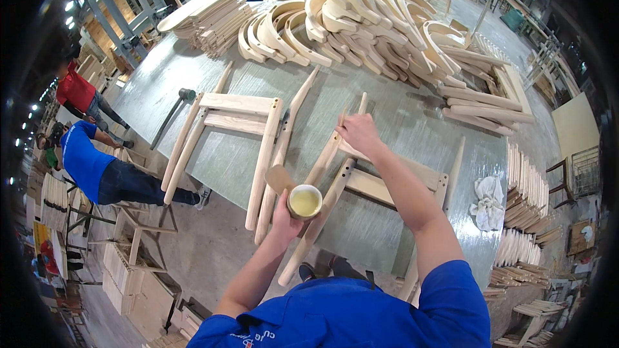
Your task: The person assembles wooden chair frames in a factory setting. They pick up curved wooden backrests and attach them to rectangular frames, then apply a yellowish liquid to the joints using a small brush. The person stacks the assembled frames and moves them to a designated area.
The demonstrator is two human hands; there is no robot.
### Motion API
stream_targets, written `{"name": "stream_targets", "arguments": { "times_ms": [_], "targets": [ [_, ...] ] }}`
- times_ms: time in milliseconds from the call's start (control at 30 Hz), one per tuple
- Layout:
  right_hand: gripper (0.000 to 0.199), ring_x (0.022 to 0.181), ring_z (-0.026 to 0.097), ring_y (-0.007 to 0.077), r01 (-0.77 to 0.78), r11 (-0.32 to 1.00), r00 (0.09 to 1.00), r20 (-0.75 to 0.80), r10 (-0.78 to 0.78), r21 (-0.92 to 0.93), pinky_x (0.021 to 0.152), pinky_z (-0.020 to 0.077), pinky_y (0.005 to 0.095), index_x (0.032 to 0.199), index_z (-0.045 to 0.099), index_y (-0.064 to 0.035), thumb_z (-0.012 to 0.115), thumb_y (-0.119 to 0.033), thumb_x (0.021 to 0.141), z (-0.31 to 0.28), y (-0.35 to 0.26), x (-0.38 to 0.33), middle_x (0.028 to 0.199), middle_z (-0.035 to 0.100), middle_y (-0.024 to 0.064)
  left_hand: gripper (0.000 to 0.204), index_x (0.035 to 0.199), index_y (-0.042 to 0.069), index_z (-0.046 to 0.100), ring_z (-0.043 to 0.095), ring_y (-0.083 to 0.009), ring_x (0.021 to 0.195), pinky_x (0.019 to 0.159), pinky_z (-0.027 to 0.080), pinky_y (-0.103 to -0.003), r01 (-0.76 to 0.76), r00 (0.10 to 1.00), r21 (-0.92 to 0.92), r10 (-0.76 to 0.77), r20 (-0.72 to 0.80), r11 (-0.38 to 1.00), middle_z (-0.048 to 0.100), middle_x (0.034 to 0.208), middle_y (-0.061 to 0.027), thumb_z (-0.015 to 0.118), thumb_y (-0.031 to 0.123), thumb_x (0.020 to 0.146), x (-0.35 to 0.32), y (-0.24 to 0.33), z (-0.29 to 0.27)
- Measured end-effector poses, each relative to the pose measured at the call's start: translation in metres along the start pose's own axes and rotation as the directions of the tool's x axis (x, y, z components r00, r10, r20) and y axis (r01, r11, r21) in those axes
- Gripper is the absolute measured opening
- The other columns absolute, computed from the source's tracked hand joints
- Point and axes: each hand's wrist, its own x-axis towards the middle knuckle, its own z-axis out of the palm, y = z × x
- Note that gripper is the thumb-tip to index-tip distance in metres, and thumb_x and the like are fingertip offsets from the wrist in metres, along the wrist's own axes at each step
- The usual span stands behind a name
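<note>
Pale yellow liquid (304, 203) sits in a round, white-rimmed cup (305, 186), grasped in my left hand (284, 220) above the near edge of the grey, glossy tabletop (412, 113). A flat brown tab (279, 179) shows just beside the cup. My right hand (359, 134), fingers curled, is at the pale wooden frame with rounded legs (307, 238); what it grips, I cannot tell. The frame lies on the tabletop, leg ends overhanging toward me.
</note>
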Motion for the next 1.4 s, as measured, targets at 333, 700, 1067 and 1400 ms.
{"name": "stream_targets", "arguments": {
  "times_ms": [333, 700, 1067, 1400],
  "targets": [
    [0.012, 0.064, 0.051, 0.0133, 0.073, 0.591, 0.973, -0.187, 0.135, 0.804, 0.061, 0.0408, 0.0259, 0.078, 0.058, -0.0016, 0.06, -0.013, 0.081, -0.073, -0.075, -0.075, 0.065, 0.055, 0.0045, 0.04, 0.115, 0.007, 0.048, 0.053, -0.0189, 0.103, 0.087, 0.042, -0.037, -0.279, 0.948, 0.184, 0.301, -0.107, 0.943, 0.056, 0.11, -0.007, 0.034, 0.037, 0.093, -0.001, 0.038, 0.051],
    [0.004, 0.071, 0.056, 0.0114, -0.155, -0.262, 0.865, 0.259, 0.43, 0.953, 0.068, 0.0445, 0.0257, 0.08, 0.056, -0.0079, 0.057, -0.011, 0.083, -0.033, -0.087, -0.123, 0.078, 0.06, 0.0031, 0.045, 0.117, 0.003, 0.047, 0.051, -0.0212, 0.108, 0.092, 0.04, -0.036, -0.336, 0.933, 0.059, 0.324, 0.155, 0.94, 0.054, 0.115, -0.0098, 0.031, 0.038, 0.094, -0.02, 0.041, 0.06],
    [0.017, 0.061, 0.055, 0.011, -0.192, -0.427, 0.698, 0.429, 0.573, 0.884, 0.059, 0.0469, 0.0294, 0.072, 0.052, -0.0126, 0.062, -0.021, 0.082, -0.01, -0.061, -0.142, 0.068, 0.058, 0.0007, 0.048, 0.123, 0.009, 0.043, 0.044, -0.0285, 0.116, 0.096, 0.034, -0.051, -0.133, 0.985, 0.002, 0.132, 0.113, 0.991, 0.046, 0.126, -0.0113, 0.031, 0.044, 0.093, 0.015, 0.015, 0.065],
    [0.011, 0.066, 0.057, 0.0113, -0.112, -0.278, 0.734, 0.268, 0.624, 0.954, 0.059, 0.046, 0.0243, 0.081, 0.055, -0.0087, 0.063, -0.018, 0.081, -0.001, -0.024, -0.138, 0.071, 0.059, 0.0031, 0.047, 0.123, 0.01, 0.044, 0.046, -0.0292, 0.115, 0.094, 0.037, -0.052, -0.015, 0.998, -0.005, 0.016, 0.057, 1.0, 0.047, 0.125, -0.0102, 0.032, 0.044, 0.092, 0.063, -0.005, 0.07]
  ]
}}
